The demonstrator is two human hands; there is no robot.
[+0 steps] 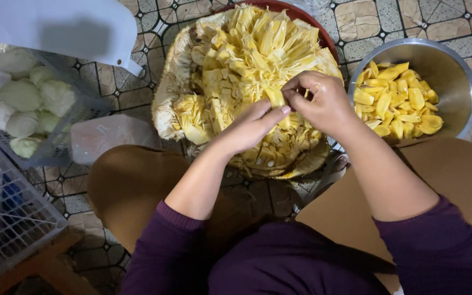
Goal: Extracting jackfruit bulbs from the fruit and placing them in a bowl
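Hands meet over the middle of the split jackfruit, which lies opened on a red tray on the patterned tile floor, just ahead of our knees. Our left hand reaches in from below, forearm angled up and to the right, wrist fairly straight; its fingers are extended and close together, loosely flattened, their tips pressed against the yellow flesh at the spot where the other hand works. We cannot tell whether it grips anything there. Our right hand comes in from the right with the wrist bent inward, knuckles up, fingers curled tight and pinching a small yellow piece of fruit between thumb and fingertips. The two hands touch at the fingertips.

Just right of the jackfruit stands a steel bowl holding a heap of cleaned yellow pods. To the left sit pale round cabbages in a wire basket, and a pinkish wrapped block lies near our left knee. Purple sleeves are pushed up both forearms.
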